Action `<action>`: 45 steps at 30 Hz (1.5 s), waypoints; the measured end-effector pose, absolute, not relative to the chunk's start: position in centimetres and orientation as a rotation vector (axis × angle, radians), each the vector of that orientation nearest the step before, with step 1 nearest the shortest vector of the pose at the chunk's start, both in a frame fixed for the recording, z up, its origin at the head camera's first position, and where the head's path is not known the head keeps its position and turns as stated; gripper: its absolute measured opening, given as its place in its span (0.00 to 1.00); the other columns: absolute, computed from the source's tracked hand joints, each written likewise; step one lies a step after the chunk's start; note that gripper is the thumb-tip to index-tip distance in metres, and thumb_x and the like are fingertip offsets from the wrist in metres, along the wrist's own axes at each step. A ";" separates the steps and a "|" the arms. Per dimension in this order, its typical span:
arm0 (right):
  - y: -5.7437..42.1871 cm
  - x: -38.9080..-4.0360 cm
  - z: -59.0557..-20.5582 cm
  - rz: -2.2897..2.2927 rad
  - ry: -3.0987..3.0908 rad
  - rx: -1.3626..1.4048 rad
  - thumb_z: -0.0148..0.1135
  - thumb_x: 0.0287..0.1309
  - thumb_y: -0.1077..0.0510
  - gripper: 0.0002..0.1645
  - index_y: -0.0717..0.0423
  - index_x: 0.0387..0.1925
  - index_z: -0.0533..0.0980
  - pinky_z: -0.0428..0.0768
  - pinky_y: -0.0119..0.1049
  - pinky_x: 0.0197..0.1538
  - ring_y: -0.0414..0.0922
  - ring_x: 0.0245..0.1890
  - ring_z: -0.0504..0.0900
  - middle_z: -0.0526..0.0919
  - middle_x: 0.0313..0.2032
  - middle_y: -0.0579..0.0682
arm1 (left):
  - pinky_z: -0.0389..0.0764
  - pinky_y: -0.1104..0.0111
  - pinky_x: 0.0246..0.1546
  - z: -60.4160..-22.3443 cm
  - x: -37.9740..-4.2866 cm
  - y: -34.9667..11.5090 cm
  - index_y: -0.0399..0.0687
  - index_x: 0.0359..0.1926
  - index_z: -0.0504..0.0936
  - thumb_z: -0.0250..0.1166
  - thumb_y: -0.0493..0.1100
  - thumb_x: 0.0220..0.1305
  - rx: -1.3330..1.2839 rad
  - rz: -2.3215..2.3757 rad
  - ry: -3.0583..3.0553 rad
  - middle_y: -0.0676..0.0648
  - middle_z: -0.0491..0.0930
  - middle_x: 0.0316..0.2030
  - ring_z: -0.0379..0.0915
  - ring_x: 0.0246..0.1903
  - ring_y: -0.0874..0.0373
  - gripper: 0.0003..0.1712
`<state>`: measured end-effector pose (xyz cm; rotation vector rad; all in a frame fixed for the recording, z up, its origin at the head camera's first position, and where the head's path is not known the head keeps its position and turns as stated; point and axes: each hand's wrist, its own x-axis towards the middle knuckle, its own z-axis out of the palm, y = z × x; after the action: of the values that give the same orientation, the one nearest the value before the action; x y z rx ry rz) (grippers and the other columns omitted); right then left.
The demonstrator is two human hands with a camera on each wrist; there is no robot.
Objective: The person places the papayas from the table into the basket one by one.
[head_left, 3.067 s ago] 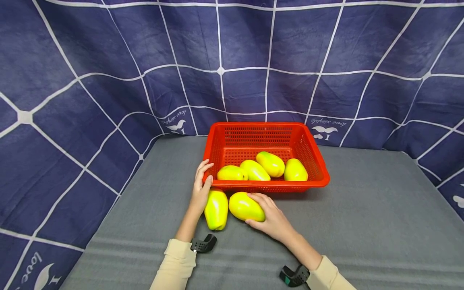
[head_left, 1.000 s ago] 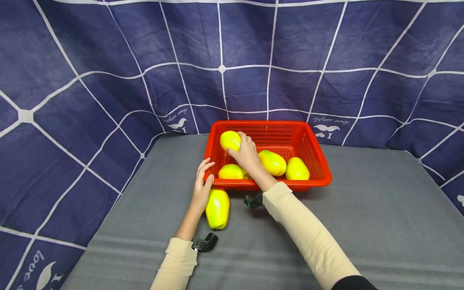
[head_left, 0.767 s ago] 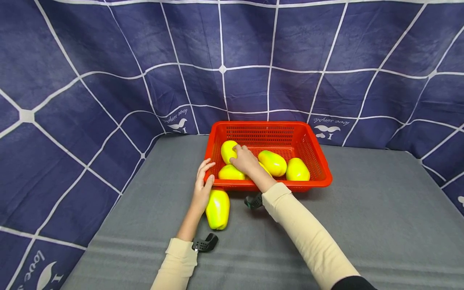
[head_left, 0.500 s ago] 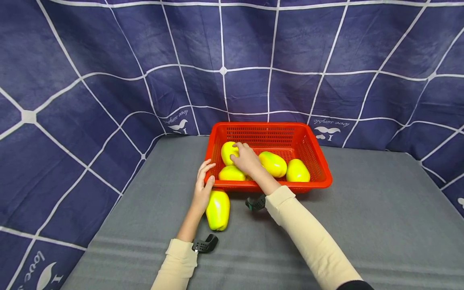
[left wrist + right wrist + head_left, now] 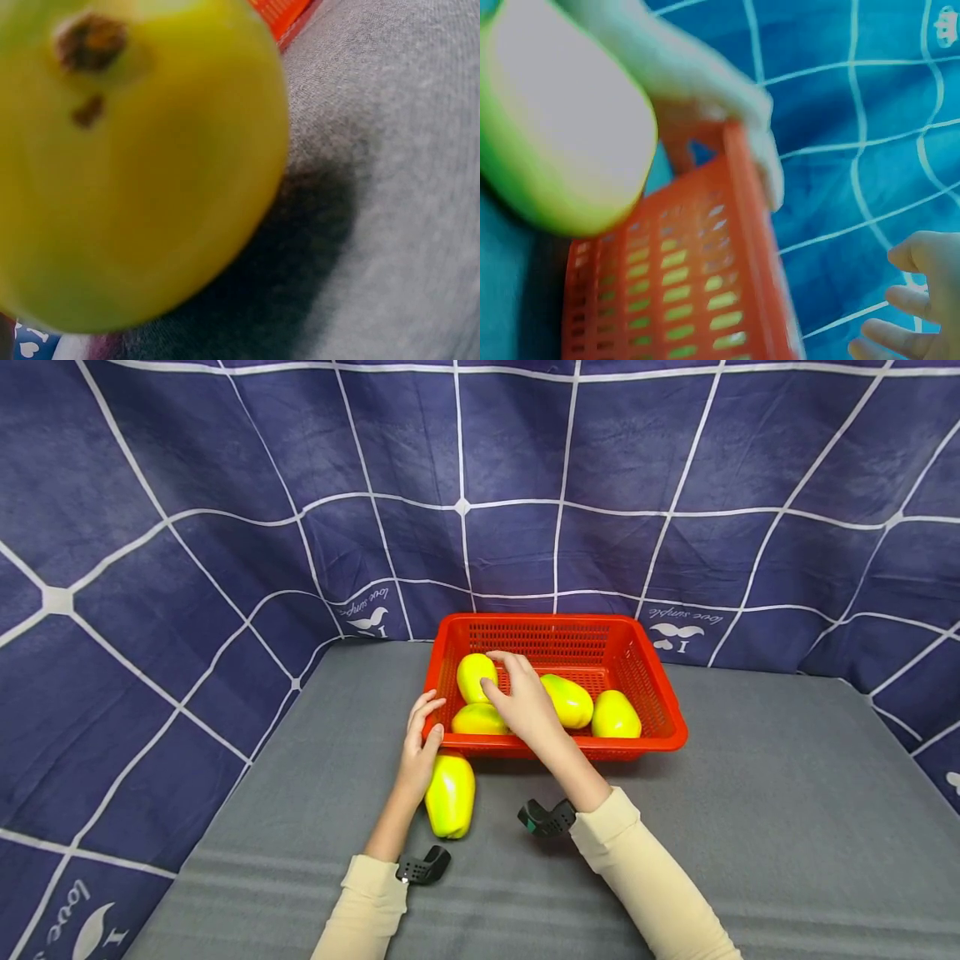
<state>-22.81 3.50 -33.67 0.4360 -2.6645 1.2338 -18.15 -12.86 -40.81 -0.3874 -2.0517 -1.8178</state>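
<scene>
My left hand point(image 5: 416, 758) grips the front left corner of the red plastic basket point(image 5: 585, 745), its fingers over the rim in the right wrist view. Against that hand, on the table, lies a yellow-green papaya point(image 5: 450, 795); its stem end fills much of the left wrist view. My right hand point(image 5: 528, 703) hovers above the basket with relaxed fingers, holding nothing. Left of its fingertips, a papaya point(image 5: 476, 677) rests in the basket behind another papaya point(image 5: 478, 718). Two more papayas sit farther right. My right hand and forearm block part of the basket's inside.
Grey cloth covers the table point(image 5: 757, 810), with its surface extending on both sides of the basket. A blue curtain point(image 5: 510, 452) with white lines hangs behind the basket and along the left side. Each wrist wears a black device point(image 5: 547, 818).
My right hand carried a papaya from the table into the basket's left part and let it go. It has since risen slightly and drawn back. My left hand stayed at the basket corner.
</scene>
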 end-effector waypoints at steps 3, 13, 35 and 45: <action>3.6 -21.0 -33.6 1.295 -2.591 0.453 0.54 0.58 0.51 0.25 0.49 0.57 0.68 0.70 0.45 0.56 0.48 0.54 0.72 0.72 0.54 0.52 | 0.45 0.48 0.65 -40.8 -18.1 -12.9 0.24 0.55 0.65 0.46 0.28 0.61 -0.395 -1.803 -2.044 0.30 0.55 0.63 0.45 0.65 0.40 0.21; 3.3 -15.2 -35.8 1.394 -2.436 0.540 0.57 0.56 0.55 0.22 0.47 0.54 0.71 0.72 0.45 0.54 0.44 0.54 0.72 0.73 0.52 0.46 | 0.46 0.48 0.65 -40.8 -18.1 -12.9 0.26 0.55 0.65 0.46 0.28 0.62 -0.387 -1.797 -2.048 0.32 0.55 0.63 0.46 0.65 0.41 0.20; 1.2 -12.2 -45.2 1.448 -2.552 0.559 0.61 0.51 0.49 0.38 0.50 0.63 0.60 0.69 0.54 0.53 0.53 0.60 0.63 0.60 0.62 0.53 | 0.45 0.47 0.65 -41.3 -18.1 -12.7 0.25 0.55 0.65 0.45 0.27 0.62 -0.406 -1.799 -2.051 0.31 0.55 0.63 0.45 0.65 0.41 0.20; 0.9 -13.2 -46.6 1.923 -2.430 0.722 0.62 0.52 0.51 0.46 0.54 0.67 0.50 0.70 0.52 0.55 0.54 0.61 0.62 0.55 0.62 0.58 | 0.45 0.47 0.65 -41.1 -18.2 -12.8 0.25 0.55 0.65 0.45 0.27 0.61 -0.417 -1.790 -2.023 0.30 0.55 0.62 0.46 0.65 0.41 0.20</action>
<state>-13.18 0.91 -46.60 0.7218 -2.4299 1.9233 -18.18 -12.84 -41.05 -0.4172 -2.0225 -1.7899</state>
